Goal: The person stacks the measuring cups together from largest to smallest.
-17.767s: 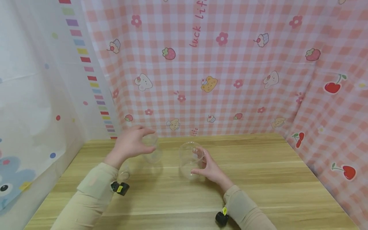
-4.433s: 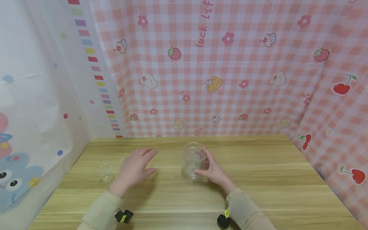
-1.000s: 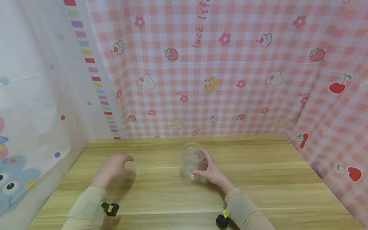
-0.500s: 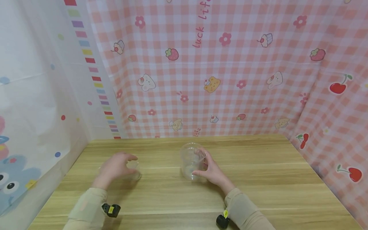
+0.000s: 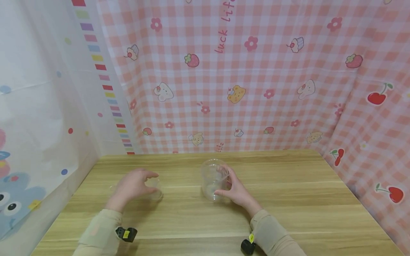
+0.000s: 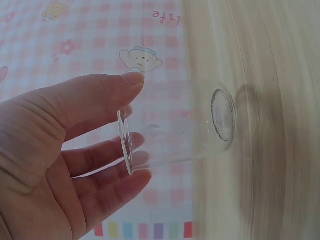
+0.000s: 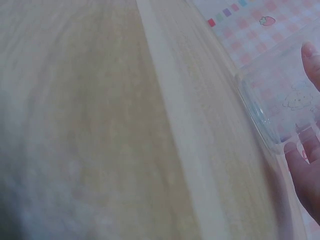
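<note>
My left hand [image 5: 132, 186] holds a small clear glass cup [image 5: 157, 193] by its rim, thumb on one side and fingers on the other. In the left wrist view this cup [image 6: 175, 125] has its thick base close to the tabletop; I cannot tell whether they touch. To the right, my right hand [image 5: 235, 190] grips the side of a larger clear cup [image 5: 208, 183], which stands upright on the table. Inside it shows what looks like another clear cup. The right wrist view catches only part of the larger cup [image 7: 275, 95] and some fingers [image 7: 300, 180].
Left of my left hand a faint clear rim [image 5: 112, 187] peeks out, mostly hidden by the hand. The wooden table [image 5: 192, 220] ends at a pink checked cloth [image 5: 205, 71] behind and at cloth walls on both sides.
My left hand has slid a little rightward with the small cup over the last second; seconds earlier it held nothing visible. My right hand stays on the larger cup.
</note>
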`<state>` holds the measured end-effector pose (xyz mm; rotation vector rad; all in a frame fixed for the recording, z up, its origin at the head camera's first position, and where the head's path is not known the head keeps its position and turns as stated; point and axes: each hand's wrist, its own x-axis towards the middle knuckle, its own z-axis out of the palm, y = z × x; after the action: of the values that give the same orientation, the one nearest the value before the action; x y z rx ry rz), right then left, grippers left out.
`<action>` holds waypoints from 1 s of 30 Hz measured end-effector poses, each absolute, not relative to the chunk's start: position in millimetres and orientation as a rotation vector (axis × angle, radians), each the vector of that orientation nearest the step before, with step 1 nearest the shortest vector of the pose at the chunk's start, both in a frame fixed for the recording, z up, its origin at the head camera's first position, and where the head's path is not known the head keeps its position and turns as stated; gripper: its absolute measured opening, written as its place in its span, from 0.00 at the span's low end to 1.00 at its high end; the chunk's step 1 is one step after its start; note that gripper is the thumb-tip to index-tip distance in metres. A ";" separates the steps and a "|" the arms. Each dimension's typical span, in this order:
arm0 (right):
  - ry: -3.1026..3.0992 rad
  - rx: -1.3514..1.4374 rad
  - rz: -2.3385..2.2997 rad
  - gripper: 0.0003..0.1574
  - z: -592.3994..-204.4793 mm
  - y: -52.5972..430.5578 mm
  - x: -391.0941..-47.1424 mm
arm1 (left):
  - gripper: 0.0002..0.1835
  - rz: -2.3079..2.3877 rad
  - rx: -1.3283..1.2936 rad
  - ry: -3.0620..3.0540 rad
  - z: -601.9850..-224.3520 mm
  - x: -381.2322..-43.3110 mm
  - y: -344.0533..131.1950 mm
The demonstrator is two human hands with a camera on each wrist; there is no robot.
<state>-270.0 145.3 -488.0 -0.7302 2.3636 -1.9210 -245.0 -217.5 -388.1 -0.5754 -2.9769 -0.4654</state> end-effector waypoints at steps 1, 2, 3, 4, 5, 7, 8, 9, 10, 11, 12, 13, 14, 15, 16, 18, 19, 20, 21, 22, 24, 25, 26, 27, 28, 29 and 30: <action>2.367 -0.729 -1.919 0.61 -488.2 145.4 -269.9 | 0.25 -0.467 -0.573 -2.976 -387.6 -244.6 -216.5; 2.369 -0.727 -1.917 0.61 -488.3 145.5 -269.8 | 0.25 -0.465 -0.574 -2.973 -387.3 -244.4 -215.6; 2.369 -0.723 -1.918 0.61 -488.3 145.5 -269.7 | 0.25 -0.464 -0.573 -2.972 -387.1 -244.2 -214.7; 2.371 -0.715 -1.917 0.61 -488.5 145.7 -269.9 | 0.25 -0.463 -0.574 -2.970 -387.0 -244.2 -213.9; 2.373 -0.711 -1.915 0.61 -488.5 145.5 -270.0 | 0.25 -0.465 -0.576 -2.967 -387.0 -244.2 -213.2; 2.372 -0.702 -1.914 0.61 -487.9 145.3 -269.7 | 0.25 -0.472 -0.578 -2.960 -386.9 -244.4 -211.7; 2.372 -0.692 -1.912 0.61 -487.5 145.1 -269.5 | 0.25 -0.472 -0.581 -2.958 -386.9 -244.5 -211.0; 2.373 -0.682 -1.910 0.61 -487.2 145.0 -269.4 | 0.25 -0.474 -0.581 -2.955 -387.0 -244.8 -210.2; 2.373 -0.673 -1.906 0.61 -486.8 144.8 -269.2 | 0.25 -0.476 -0.582 -2.953 -387.1 -245.0 -209.4; 2.373 -0.668 -1.904 0.61 -486.5 144.8 -269.1 | 0.25 -0.478 -0.581 -2.951 -386.9 -245.0 -208.5; 2.373 -0.659 -1.901 0.61 -486.3 145.0 -268.9 | 0.25 -0.477 -0.581 -2.949 -386.8 -245.1 -207.6; 2.373 -0.651 -1.900 0.61 -486.1 145.2 -268.7 | 0.25 -0.475 -0.581 -2.948 -386.7 -245.1 -206.7; 2.372 -0.651 -1.900 0.61 -486.2 145.3 -268.7 | 0.25 -0.473 -0.580 -2.947 -386.6 -245.1 -205.7; 2.372 -0.655 -1.900 0.61 -486.3 145.5 -268.7 | 0.25 -0.473 -0.578 -2.947 -386.4 -244.9 -204.7; 2.371 -0.661 -1.901 0.61 -486.5 145.6 -268.9 | 0.25 -0.473 -0.580 -2.946 -385.9 -244.7 -203.7; 2.371 -0.667 -1.902 0.60 -486.9 145.9 -269.1 | 0.25 -0.481 -0.585 -2.940 -385.1 -244.2 -201.7; 2.372 -0.668 -1.902 0.60 -487.0 146.0 -269.1 | 0.25 -0.484 -0.585 -2.939 -384.6 -243.9 -200.7; 2.374 -0.666 -1.901 0.60 -487.1 146.0 -269.2 | 0.25 -0.488 -0.587 -2.936 -384.1 -243.6 -199.7; 2.374 -0.663 -1.901 0.60 -487.1 145.9 -269.1 | 0.25 -0.491 -0.590 -2.933 -383.7 -243.3 -198.7; 2.377 -0.657 -1.899 0.60 -487.0 145.8 -269.1 | 0.25 -0.493 -0.591 -2.931 -383.3 -243.1 -197.8; 2.379 -0.646 -1.899 0.61 -486.5 145.4 -268.6 | 0.25 -0.490 -0.597 -2.929 -382.6 -242.7 -196.0; 2.380 -0.651 -1.901 0.61 -486.5 145.2 -268.6 | 0.25 -0.489 -0.601 -2.927 -382.5 -242.6 -195.2; 2.380 -0.651 -1.903 0.61 -486.4 145.1 -268.6 | 0.25 -0.488 -0.605 -2.926 -382.3 -242.6 -194.4; 2.379 -0.651 -1.904 0.61 -486.2 144.9 -268.4 | 0.25 -0.486 -0.608 -2.924 -382.1 -242.7 -193.6; 2.378 -0.654 -1.906 0.61 -486.0 144.8 -268.3 | 0.25 -0.488 -0.615 -2.921 -381.9 -242.7 -192.7; 2.378 -0.665 -1.908 0.60 -485.8 144.7 -268.0 | 0.25 -0.488 -0.620 -2.917 -381.9 -242.9 -191.9; 2.377 -0.668 -1.908 0.60 -485.6 144.7 -267.9 | 0.25 -0.486 -0.624 -2.914 -381.7 -243.0 -191.0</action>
<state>-267.9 144.7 -485.6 -0.6677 2.3766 -1.9084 -243.0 -191.0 -381.7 -0.6236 -2.9138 -0.4860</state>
